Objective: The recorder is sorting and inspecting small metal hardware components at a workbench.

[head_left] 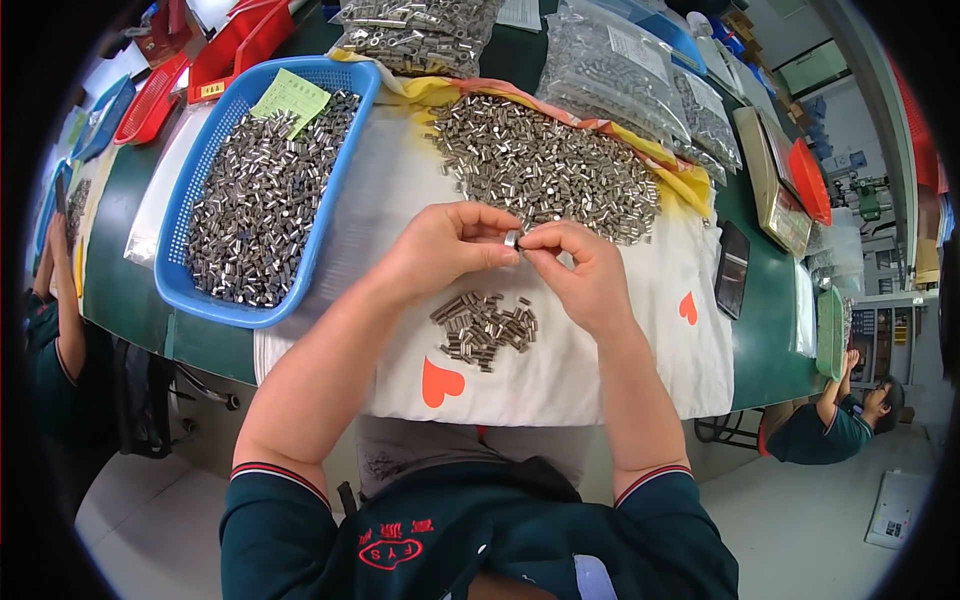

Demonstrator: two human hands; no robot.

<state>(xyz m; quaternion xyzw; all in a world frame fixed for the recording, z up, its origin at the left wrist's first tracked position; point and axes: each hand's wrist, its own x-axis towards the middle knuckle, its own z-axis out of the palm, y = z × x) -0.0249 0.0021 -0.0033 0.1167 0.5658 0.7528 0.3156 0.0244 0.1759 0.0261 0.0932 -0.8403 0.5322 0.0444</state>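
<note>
A small shiny metal cylinder (512, 239) is pinched between the thumb and forefinger of my left hand (440, 245). The fingertips of my right hand (585, 270) are closed at the cylinder's right end, and they partly hide it. Both hands are above a white cloth (540, 390) with red hearts. Below them on the cloth lies a small heap of metal cylinders (485, 330). Beyond the hands a much larger heap of similar cylinders (555, 165) spreads against the cloth's yellow and red edge.
At left a blue plastic basket (170, 235) holds many metal cylinders and a yellow-green paper slip (292, 98). Bags of metal parts (610, 75) stand at the back. A dark phone (732, 268) lies at right on the green table (770, 355). Other people sit at both sides.
</note>
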